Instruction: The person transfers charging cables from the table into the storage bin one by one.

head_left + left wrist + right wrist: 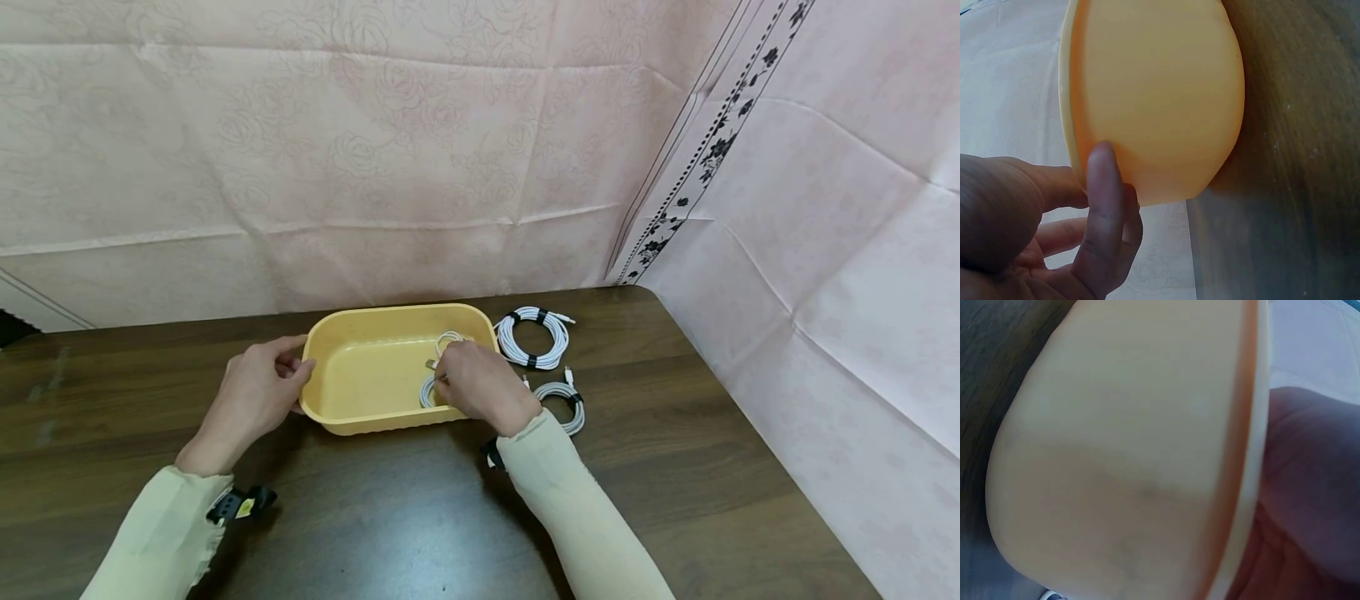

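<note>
A yellow plastic tub (352,329) stands on the dark wooden table (390,517). My left hand (258,392) holds the tub's left rim, thumb against the edge; in the left wrist view a finger (1105,206) presses on the tub's outer wall (1160,94). My right hand (480,385) reaches over the tub's right side and pinches a coiled white cable (444,343) inside it. The right wrist view shows only the tub's wall (1129,456) and part of the right hand (1310,506). Most of the cable is hidden by the hand.
Two more coiled white cables lie on the table right of the tub: a larger coil (534,337) with black ties, a smaller coil (564,402) nearer me. Pink cloth (375,150) hangs behind and to the right. The table's right edge (750,442) runs diagonally.
</note>
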{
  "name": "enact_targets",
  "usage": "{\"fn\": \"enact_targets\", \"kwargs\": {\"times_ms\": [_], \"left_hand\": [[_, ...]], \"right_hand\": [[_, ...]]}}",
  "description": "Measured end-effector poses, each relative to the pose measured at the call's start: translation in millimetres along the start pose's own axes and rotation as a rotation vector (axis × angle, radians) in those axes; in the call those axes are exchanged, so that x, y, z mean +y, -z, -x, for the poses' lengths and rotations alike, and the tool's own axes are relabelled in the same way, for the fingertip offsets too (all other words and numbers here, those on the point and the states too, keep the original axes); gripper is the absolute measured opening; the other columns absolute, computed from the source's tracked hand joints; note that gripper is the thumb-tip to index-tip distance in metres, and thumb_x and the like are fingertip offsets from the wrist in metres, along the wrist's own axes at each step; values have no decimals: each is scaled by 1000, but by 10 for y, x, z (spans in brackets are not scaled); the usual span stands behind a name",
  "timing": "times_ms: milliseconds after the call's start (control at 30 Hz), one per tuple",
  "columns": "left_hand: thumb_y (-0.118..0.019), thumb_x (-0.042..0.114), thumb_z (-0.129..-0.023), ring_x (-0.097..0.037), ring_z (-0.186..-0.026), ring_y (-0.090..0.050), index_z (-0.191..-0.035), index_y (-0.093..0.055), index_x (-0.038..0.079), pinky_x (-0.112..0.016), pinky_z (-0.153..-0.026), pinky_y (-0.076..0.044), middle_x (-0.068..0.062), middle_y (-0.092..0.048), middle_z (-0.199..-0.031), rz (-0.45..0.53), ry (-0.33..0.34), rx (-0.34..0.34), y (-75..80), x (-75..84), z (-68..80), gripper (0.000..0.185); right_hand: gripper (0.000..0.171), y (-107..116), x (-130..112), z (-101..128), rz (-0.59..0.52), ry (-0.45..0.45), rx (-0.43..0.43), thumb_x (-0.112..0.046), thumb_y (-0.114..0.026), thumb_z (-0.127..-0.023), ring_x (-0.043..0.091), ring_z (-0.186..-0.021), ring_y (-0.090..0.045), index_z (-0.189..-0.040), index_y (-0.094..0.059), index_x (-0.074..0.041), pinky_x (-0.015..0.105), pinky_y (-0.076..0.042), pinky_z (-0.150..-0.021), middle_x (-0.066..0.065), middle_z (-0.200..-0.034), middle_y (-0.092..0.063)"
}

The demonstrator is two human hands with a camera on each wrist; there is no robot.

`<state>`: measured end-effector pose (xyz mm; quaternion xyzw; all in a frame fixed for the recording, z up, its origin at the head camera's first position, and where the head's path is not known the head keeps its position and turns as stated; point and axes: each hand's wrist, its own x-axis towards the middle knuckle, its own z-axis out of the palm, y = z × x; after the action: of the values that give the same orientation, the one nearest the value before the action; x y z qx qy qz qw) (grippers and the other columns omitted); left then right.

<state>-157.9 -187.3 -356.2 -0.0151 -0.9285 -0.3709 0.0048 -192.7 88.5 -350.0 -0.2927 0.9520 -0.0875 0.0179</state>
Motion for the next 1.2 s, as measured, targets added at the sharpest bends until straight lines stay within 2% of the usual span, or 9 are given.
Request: {"fn": "enact_targets", "kwargs": {"times_ms": [333, 600, 867, 1000, 1200], "left_hand": [[-56, 15, -104, -15, -62, -67, -144, -51, -8, -23, -51, -58, -21, -66, -99, 20, -17, 15, -3, -1, -3, 46], [-57, 14, -103, -14, -62, -65, -143, -51, -8, -23, -50, -57, -21, -65, -99, 28, -17, 21, -16, 6, 0, 46], [-57, 14, -103, -15, -64, -66, -143, -52, -8, -22, -51, -57, -21, -66, -99, 26, -17, 23, -16, 21, 10, 46], [-57, 13, -103, -15, -64, -66, -143, -52, -8, -23, -50, -57, -21, -66, -99, 31, -19, 24, -15, 26, 16, 45], [-55, 11, -102, -15, -62, -66, -142, -52, -9, -24, -50, -58, -22, -65, -98, 33, -25, 31, -10, 22, 24, 45]], "right_hand": [[29, -4, 38, -20, -65, 27, -19, -12, -67, -90, 8, -61, -42, -61, -71, -17, 21, -35, -50, -9, -62, -48], [28, 33, 56, -1, -86, 22, 3, -7, -59, -88, 7, -60, -41, -67, -77, -14, 20, -33, -49, -10, -61, -45], [33, 81, 72, 11, -79, 36, 24, -9, -60, -95, 7, -63, -41, -64, -71, -13, 20, -33, -51, -8, -65, -43], [30, 97, 82, 7, -68, 42, 40, -11, -62, -97, 8, -65, -43, -68, -72, -12, 21, -35, -54, -6, -68, -46], [18, 130, 98, 7, -68, 34, 59, -8, -66, -93, 11, -71, -46, -81, -78, -12, 23, -40, -60, -3, -75, -55]]}}
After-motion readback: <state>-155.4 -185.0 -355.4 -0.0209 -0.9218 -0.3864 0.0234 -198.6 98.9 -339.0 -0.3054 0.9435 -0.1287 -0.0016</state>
